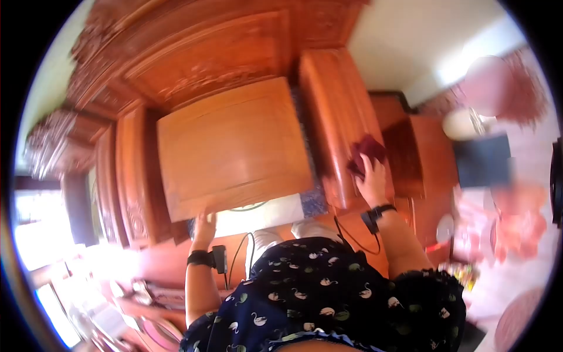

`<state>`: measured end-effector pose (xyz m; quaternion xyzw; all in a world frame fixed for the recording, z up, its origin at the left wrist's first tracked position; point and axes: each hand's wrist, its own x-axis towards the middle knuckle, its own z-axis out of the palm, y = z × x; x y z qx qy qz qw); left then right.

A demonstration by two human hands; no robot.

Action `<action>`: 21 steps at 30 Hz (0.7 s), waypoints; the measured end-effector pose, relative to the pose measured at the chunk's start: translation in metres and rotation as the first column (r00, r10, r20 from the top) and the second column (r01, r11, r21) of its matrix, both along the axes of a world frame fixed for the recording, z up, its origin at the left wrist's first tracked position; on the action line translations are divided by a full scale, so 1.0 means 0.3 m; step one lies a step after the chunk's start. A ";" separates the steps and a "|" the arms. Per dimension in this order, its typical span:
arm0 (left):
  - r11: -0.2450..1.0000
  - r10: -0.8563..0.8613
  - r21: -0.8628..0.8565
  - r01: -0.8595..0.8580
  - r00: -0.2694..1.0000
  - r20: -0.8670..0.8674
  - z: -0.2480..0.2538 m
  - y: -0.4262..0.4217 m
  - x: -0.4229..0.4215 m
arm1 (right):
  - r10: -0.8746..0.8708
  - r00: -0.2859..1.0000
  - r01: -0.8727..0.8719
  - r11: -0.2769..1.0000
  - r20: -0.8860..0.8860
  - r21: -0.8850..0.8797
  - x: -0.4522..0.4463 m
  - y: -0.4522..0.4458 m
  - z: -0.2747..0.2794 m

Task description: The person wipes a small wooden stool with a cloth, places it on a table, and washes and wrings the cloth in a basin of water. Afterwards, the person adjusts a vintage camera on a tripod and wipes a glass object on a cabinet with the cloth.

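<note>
My right hand (373, 180) is closed on a dark red cloth (366, 154), pressed against the top of a polished wooden armrest (337, 111). At the front left corner of a broad wooden panel (234, 146), my left hand (204, 227) grips the edge, its fingers partly blurred. The panel lies over the seat of a carved wooden bench. Past its front edge shows a white surface (258, 216) with part of a round mark. A dark speckled strip (315, 200) borders the panel on the right.
The carved backrest (217, 56) rises behind the panel, and another wooden armrest (138, 176) stands at left. To the right are a wooden cabinet (431, 152) and a dark square thing (484, 161). Black straps with cables hang at both wrists.
</note>
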<state>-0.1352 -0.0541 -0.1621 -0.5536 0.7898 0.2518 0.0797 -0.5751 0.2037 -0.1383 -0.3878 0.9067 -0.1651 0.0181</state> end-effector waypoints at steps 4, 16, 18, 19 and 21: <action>0.970 -0.084 0.215 0.117 0.984 -0.157 0.139 0.103 -0.037 | 0.151 0.981 -0.148 0.989 0.124 -0.028 0.001 -0.018 -0.003; 0.819 0.376 0.563 0.114 0.635 -0.675 0.335 0.185 0.015 | 0.145 -0.646 -0.128 0.947 0.749 -0.294 0.580 -0.473 0.427; 0.596 0.743 0.776 0.209 0.223 -0.631 0.346 0.228 0.086 | 0.029 -0.816 -0.209 0.916 0.577 -0.343 0.746 -0.527 0.449; 0.512 0.825 0.798 0.318 0.078 -0.560 0.409 0.239 0.139 | -0.050 -0.862 -0.250 0.908 0.505 -0.337 0.834 -0.551 0.460; 0.515 0.857 0.806 0.293 -0.165 -0.488 0.350 0.268 0.246 | -0.094 -0.745 -0.424 0.831 0.660 -0.361 1.019 -0.595 0.460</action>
